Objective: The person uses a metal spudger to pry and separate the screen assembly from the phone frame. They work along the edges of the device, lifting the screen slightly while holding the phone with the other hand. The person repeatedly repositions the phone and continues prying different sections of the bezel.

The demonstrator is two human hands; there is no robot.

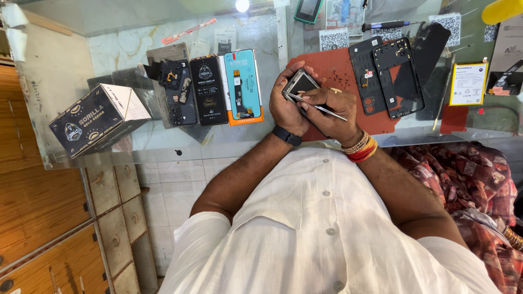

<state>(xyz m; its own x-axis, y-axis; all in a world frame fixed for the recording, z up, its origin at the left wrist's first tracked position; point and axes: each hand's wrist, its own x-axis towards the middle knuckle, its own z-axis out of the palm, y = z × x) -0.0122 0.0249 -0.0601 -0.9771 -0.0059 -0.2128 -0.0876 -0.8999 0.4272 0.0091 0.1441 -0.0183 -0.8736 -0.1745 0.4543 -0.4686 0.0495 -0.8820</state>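
- Tweezers [321,108]: thin shiny metal.
- Counter [131,38]: glossy glass.
- Mat [332,71]: matt red, rubbery.
- Box [98,120]: printed cardboard.
- Drawers [43,218]: grained wood.

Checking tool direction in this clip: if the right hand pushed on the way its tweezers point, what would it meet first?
The right hand aims thin metal tweezers leftward at the small phone frame held in the left hand. The tips look to be at the frame's lower edge, so the frame comes first; actual contact is unclear.
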